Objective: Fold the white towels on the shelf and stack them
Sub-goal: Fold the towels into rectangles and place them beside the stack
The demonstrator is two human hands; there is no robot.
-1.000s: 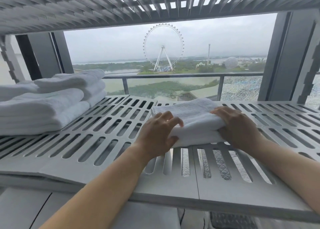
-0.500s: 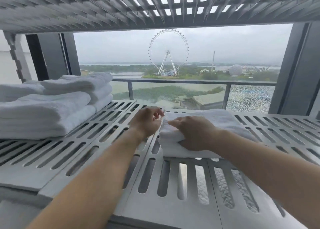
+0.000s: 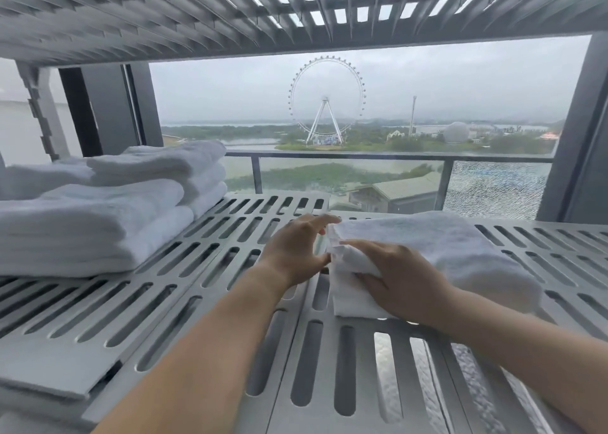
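White terry cloth, folded into a thick rectangular towel (image 3: pixel 441 256), is lying on the right half of the grey slotted metal shelf (image 3: pixel 210 269), its long side running away toward the window. It is sitting well apart from the stack of folded white towels (image 3: pixel 98 216) that is occupying the left end of the same shelf, so it seems to be getting its last tidying where it lies, ahead of joining that pile.

The right hand (image 3: pixel 398 279) is lying over the towel's near left corner, palm down, with the thumb and fingers pinching in on a bunched bit of cloth; it is gripping that corner, probably to keep the layers from springing apart. The left hand (image 3: pixel 299 252) is standing just beside the towel's left edge, fingers spread and loosely curved, the fingertips (image 3: pixel 325 219) reaching the far left corner. It is holding nothing; whether those tips are actually pressing the cloth or only brushing it is hard to tell, since the hand is slightly blurred. Its open, cupped pose suggests it is squaring the side of the fold, or readying to slide under it for a lift.

Soft pile like this is likely sagging when raised from one end, so support on both short sides looks sensible for the carry across to the stack.
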